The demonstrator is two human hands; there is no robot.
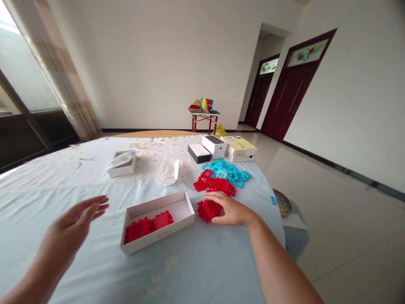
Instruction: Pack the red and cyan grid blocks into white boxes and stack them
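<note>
My right hand [230, 210] rests on the pale blue tablecloth and closes around a clump of red plastic pieces [208, 210]. More red pieces [215, 184] lie just beyond it, beside a pile of turquoise pieces [228, 171]. A shallow white box [182, 209] sits left of that hand, with two red pieces [147, 225] in its near end. My left hand [71, 230] hovers open above the cloth, left of the box, holding nothing.
Farther back on the table [190, 270] stand a small white box [122, 164], a white tray [168, 171], a black-and-white box [199, 153], another white box [214, 145] and a yellow-topped box [239, 147]. The table's edge runs along the right; a small red table [204, 118] stands by the far wall.
</note>
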